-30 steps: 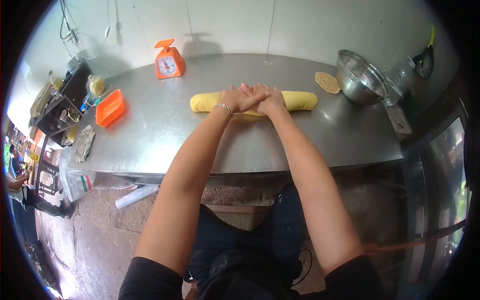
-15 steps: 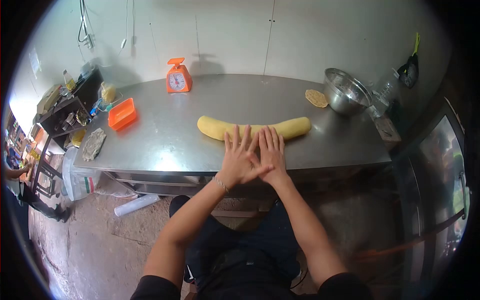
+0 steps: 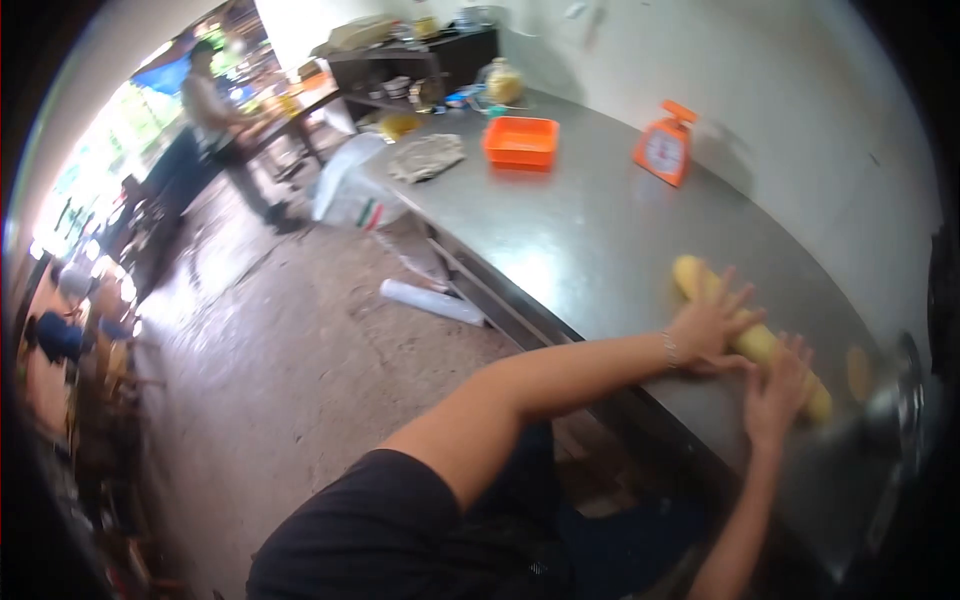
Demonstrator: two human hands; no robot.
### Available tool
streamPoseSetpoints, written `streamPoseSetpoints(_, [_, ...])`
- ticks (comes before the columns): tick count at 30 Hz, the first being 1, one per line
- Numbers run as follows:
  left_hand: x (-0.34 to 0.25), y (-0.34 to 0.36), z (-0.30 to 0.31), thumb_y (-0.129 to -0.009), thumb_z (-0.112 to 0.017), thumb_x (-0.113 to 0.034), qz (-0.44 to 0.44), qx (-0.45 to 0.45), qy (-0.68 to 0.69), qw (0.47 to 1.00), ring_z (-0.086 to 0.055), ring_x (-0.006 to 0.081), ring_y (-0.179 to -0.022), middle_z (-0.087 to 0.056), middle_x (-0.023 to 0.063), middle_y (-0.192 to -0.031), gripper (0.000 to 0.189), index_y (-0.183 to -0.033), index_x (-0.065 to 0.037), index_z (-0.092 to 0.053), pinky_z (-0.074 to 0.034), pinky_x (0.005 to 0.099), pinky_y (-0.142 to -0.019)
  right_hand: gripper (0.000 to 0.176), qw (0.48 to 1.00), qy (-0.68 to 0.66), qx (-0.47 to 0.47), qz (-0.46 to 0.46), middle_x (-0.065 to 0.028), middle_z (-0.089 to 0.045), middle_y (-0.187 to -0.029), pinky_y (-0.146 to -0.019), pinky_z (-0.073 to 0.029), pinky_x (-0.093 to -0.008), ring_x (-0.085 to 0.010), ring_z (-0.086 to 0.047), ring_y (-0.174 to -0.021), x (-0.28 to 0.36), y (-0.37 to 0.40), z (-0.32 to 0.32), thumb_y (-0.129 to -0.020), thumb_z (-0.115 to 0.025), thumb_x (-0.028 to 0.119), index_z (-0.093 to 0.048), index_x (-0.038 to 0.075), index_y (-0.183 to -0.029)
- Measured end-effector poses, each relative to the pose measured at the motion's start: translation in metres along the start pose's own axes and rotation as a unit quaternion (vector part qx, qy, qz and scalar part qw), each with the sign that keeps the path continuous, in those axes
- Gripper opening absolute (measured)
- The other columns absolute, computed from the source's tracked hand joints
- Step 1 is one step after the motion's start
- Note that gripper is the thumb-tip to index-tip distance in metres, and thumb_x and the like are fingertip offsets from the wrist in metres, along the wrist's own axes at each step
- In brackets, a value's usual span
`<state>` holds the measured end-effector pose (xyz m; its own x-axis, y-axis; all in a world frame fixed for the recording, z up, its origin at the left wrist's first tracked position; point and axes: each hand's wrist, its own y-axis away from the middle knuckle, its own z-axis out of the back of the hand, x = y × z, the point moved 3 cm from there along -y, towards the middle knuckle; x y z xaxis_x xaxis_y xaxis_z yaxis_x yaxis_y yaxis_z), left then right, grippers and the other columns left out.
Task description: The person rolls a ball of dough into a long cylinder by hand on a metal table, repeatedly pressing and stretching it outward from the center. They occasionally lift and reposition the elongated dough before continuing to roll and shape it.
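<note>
A long roll of yellow dough [image 3: 757,343] lies on the steel table [image 3: 565,225], slanting across the right part of the view. My left hand [image 3: 712,325], with a bracelet at the wrist, rests on its upper half, fingers spread. Lower down, my right hand [image 3: 778,388] lies on the roll with its fingers stretched out over it. The two hands meet near the thumbs, and both cover part of the dough. A small flat piece of dough [image 3: 858,373] is on the table to the right, blurred.
An orange scale [image 3: 662,152] stands near the wall. An orange tray [image 3: 521,143] and a crumpled cloth [image 3: 427,157] are at the far end. A blurred metal bowl [image 3: 908,400] sits at right. On the floor lies a pale roll [image 3: 432,302]. A person [image 3: 215,115] stands far left.
My view has swung to the left, so the table now runs diagonally and the dough appears farther right. Both hands stay on the roll.
</note>
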<state>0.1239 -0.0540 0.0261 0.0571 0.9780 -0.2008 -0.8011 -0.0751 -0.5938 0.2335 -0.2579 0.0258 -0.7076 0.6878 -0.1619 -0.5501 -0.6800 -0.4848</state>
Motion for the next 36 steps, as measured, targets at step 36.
streamPoseSetpoints(36, [0.081, -0.164, -0.072, -0.095, -0.029, -0.096, 0.248, 0.317, 0.075, 0.912, 0.002, 0.0395, -0.175, -0.009, 0.0169, -0.189, 0.109, -0.180, -0.026, -0.031, 0.014, 0.0769, -0.129, 0.088, 0.939, -0.210, 0.232, -0.145, -0.0102, -0.033, -0.184, -0.136, -0.009, -0.0665, -0.0361, -0.023, -0.172, -0.109, -0.214, -0.169, -0.109, -0.035, 0.079, -0.044, 0.020, -0.174])
